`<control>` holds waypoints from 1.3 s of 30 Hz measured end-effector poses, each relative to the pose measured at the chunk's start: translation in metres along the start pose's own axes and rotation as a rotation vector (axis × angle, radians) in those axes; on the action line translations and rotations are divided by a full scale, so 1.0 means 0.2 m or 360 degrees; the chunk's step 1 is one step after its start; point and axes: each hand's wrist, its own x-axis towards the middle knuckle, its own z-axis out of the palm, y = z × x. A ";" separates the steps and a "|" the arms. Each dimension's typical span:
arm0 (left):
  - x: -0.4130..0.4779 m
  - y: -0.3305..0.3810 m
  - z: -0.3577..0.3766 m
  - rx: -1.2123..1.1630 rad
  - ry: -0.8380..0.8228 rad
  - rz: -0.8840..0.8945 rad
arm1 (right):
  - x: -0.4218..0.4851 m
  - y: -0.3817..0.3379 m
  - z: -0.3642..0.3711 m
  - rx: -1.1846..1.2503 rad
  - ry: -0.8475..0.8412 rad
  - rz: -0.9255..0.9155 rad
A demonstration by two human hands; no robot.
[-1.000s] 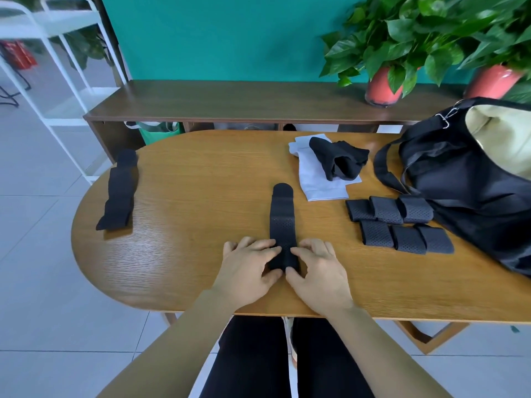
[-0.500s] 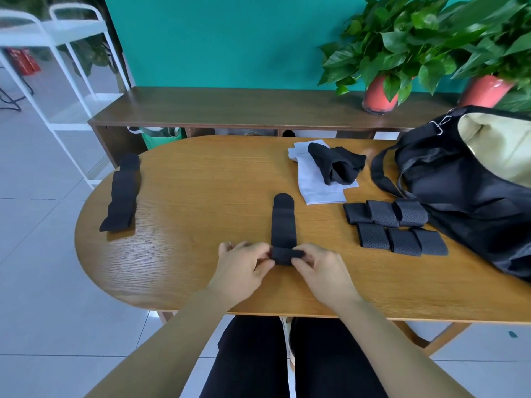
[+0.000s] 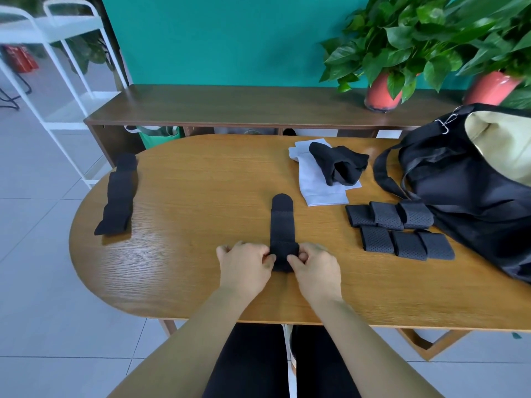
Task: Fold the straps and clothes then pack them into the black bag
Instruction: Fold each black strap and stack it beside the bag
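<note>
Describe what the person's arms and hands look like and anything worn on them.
The left forearm and right forearm are bare to the frame edge: no sleeves show. The left hand and right hand wear no gloves, and no ring, watch or bracelet is visible. Black trousers cover the lap.

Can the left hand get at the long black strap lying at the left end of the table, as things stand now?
Probably yes, once freed: the left hand now pinches the middle strap. Only bare table top lies between it and the long strap.
</note>
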 end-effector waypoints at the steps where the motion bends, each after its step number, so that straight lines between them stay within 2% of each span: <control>1: 0.00 0.00 0.00 0.0008 0.0002 -0.0002 | 0.00 0.00 0.00 0.0001 -0.0009 -0.0001; 9: 0.01 0.01 0.00 -0.0104 0.0060 0.0013 | 0.01 0.00 0.00 0.0023 0.0027 0.0127; 16: 0.00 -0.01 0.02 0.0070 0.0064 0.0217 | 0.01 -0.01 0.00 -0.0080 0.0115 0.0034; 24: 0.01 -0.04 0.04 0.0129 0.0018 0.0314 | 0.00 0.00 0.00 -0.0247 -0.0017 -0.0188; 28: 0.00 -0.04 0.02 0.0100 -0.0148 0.0361 | -0.02 0.00 -0.02 -0.0307 -0.0089 -0.0299; 33: -0.02 -0.07 -0.03 0.0170 -0.0315 0.0500 | -0.06 0.02 -0.08 -0.0415 -0.0300 -0.0450; 39: -0.07 -0.10 -0.07 0.0140 -0.0230 0.0588 | -0.09 0.07 -0.10 -0.0578 -0.0167 -0.0786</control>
